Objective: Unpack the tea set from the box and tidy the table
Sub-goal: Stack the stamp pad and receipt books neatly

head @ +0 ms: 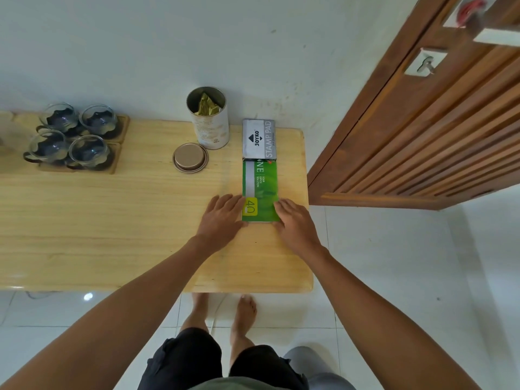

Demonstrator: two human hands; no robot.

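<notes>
Now left hand (pixel 222 218) lying flat, fingers straight, touching green box (pixel 260 191) left edge; right hand (pixel 292 223) mirroring on right edge. Grey stamp pad box (pixel 259 139) sitting just beyond fingertips. Advice: be pressing evenly, keeping both boxes aligned.

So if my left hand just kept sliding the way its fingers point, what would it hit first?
The left hand points up-right, its fingers already at the green box edge, so that comes first. Beyond it lies the stamp pad box, though depth is hard to judge.
</notes>
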